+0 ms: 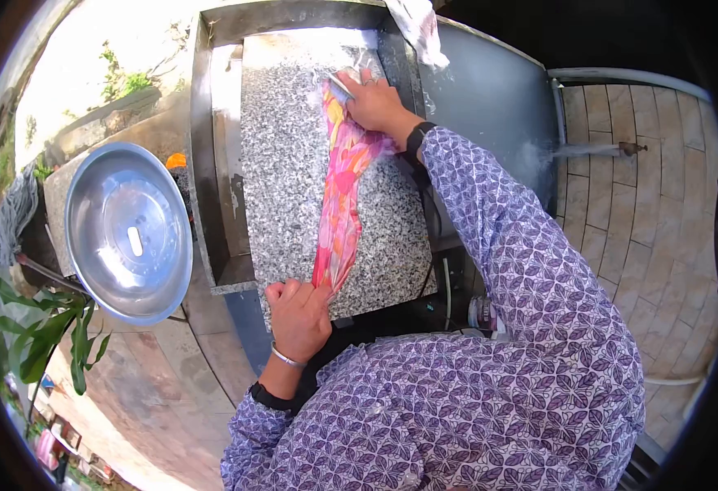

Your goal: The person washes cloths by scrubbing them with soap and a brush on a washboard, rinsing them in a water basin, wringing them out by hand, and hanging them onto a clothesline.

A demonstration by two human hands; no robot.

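Note:
A wet, twisted cloth (345, 196) in pink, red and yellow lies lengthwise over a speckled granite slab (285, 164). My left hand (300, 309) is closed round its near end at the slab's front edge. Toward the far end, my right hand (373, 105) presses down on the cloth, fingers curled over a pale, flat-backed object (341, 87). It may be a scrub brush, but its underside is hidden. Some suds show beyond the right hand.
On the left stands a shallow metal basin (134, 217) with a bluish rim. A raised grey wall (203, 155) borders the slab. At right, water runs from a tap (633, 149) into a grey tank (490, 98). A whitish cloth (419, 31) hangs over the tank's corner.

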